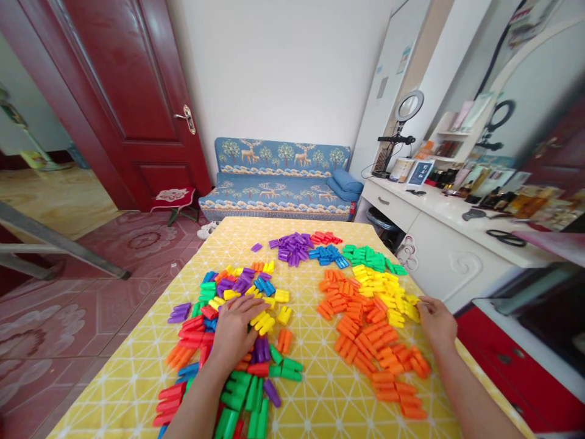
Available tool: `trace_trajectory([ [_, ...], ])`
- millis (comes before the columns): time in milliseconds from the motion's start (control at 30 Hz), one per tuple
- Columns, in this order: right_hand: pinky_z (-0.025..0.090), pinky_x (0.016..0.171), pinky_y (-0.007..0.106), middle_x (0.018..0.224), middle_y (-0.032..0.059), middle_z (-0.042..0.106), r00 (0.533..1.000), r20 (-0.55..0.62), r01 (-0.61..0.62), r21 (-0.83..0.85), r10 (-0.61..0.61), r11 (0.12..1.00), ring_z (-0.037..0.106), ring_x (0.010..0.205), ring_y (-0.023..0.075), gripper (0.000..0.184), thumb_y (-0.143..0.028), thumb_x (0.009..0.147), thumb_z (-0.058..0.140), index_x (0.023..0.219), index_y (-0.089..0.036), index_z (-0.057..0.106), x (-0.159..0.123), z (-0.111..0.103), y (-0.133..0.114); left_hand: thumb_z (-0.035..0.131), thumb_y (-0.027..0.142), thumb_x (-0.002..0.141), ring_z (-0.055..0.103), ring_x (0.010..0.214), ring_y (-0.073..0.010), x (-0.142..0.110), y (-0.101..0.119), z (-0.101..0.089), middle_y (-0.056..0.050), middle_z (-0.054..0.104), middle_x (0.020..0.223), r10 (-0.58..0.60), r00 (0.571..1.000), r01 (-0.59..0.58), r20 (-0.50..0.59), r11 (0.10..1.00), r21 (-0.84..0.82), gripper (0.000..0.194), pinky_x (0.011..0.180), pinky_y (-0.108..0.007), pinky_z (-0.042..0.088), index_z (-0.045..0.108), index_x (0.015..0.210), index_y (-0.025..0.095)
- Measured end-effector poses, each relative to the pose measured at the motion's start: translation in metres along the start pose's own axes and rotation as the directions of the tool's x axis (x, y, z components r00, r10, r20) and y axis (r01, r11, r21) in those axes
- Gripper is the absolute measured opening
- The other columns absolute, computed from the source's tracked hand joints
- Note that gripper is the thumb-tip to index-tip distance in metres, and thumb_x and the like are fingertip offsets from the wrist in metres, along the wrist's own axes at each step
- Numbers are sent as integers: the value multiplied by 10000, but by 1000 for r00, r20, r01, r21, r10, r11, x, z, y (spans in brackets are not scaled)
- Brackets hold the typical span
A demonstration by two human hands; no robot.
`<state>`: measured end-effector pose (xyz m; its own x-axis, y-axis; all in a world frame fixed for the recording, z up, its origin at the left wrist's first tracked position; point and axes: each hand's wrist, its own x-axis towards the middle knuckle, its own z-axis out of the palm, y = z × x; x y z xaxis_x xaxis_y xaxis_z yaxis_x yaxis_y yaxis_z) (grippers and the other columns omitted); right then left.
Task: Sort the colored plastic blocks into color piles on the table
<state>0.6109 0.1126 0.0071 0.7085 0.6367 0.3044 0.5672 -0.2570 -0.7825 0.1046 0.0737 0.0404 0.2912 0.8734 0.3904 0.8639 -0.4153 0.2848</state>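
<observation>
Many small plastic blocks lie on a table with a yellow patterned cloth point(315, 390). At the left is a mixed pile point(228, 341) of red, green, yellow, blue, purple and orange pieces. My left hand point(235, 326) rests palm down on that pile, fingers curled over yellow blocks point(267, 320). On the right the blocks are grouped by colour: orange point(365, 341), yellow point(388, 292), green point(372, 257), blue point(326, 255), red point(325, 238) and purple point(292, 247). My right hand point(436, 320) sits at the right edge of the yellow group, fingertips pinched at a yellow block.
A blue patterned sofa point(278, 183) stands behind the table. A white dresser point(439, 238) with bottles, scissors and a ring light point(408, 110) runs along the right. A dark red door point(123, 103) is open at the left, with a small stool point(176, 200) beside it.
</observation>
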Motion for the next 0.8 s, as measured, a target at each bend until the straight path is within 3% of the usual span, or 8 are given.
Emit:
trace_trajectory([
  [133,429,573,375,722,91,677,992,93,96,-174,-81,980,591,652,273,267,-376,678,546,775,-194,717,-2,-2,-3,567,120,669,553,1180,-273,0,1,-1,-5,673,1206,-6,1000,6,-1,1000,-7,539,997,-490,365,667,1149,346],
  [233,462,675,413,870,124,664,987,-11,157,-214,-163,964,603,769,290,307,-317,725,475,823,-177,729,-18,-4,-26,599,157,695,551,1180,-271,0,5,-4,4,670,1210,-18,1000,18,-2,1000,-17,490,995,-493,363,670,1136,358],
  [333,473,797,400,950,118,647,936,-113,339,20,-335,941,601,897,269,326,-291,784,432,909,-166,706,-62,5,-77,603,237,780,554,1172,-261,0,8,-5,7,677,1196,-23,1000,23,-8,999,-26,344,992,-491,363,691,1086,367],
  [400,493,774,346,984,95,650,884,103,415,276,-456,867,605,933,236,275,-302,823,457,921,-190,688,-107,19,-119,596,271,816,548,1178,-256,-1,8,-5,7,678,1192,-23,1000,23,-9,999,-27,284,998,-492,357,702,1061,369],
  [433,498,783,331,991,82,655,810,263,419,366,-525,831,608,936,218,252,-282,835,464,927,-204,685,-131,27,-139,597,276,822,545,1182,-255,-1,8,-5,8,678,1192,-23,1000,22,-11,999,-28,274,1003,-492,354,705,1056,372],
  [533,473,904,345,1150,62,630,448,602,469,470,-660,747,588,1043,211,324,-172,783,547,1075,-247,667,-199,52,-184,606,272,823,546,1180,-249,-1,8,-4,12,678,1189,-26,999,26,-22,999,-30,283,1009,-489,356,700,1069,376],
  [600,433,976,368,1232,60,598,324,681,523,450,-657,724,546,1133,233,489,-119,726,601,1191,-267,619,-230,64,-197,596,255,828,553,1172,-247,-2,9,-4,13,681,1183,-31,999,30,-31,999,-32,302,1003,-487,364,694,1088,374],
  [800,467,872,351,1096,49,634,375,692,633,295,-617,716,579,1036,245,451,-154,709,627,1144,-273,620,-260,75,-203,550,211,840,564,1162,-242,-2,6,-2,16,689,1168,-17,999,16,-40,1000,-22,309,991,-477,379,705,1060,363],
])
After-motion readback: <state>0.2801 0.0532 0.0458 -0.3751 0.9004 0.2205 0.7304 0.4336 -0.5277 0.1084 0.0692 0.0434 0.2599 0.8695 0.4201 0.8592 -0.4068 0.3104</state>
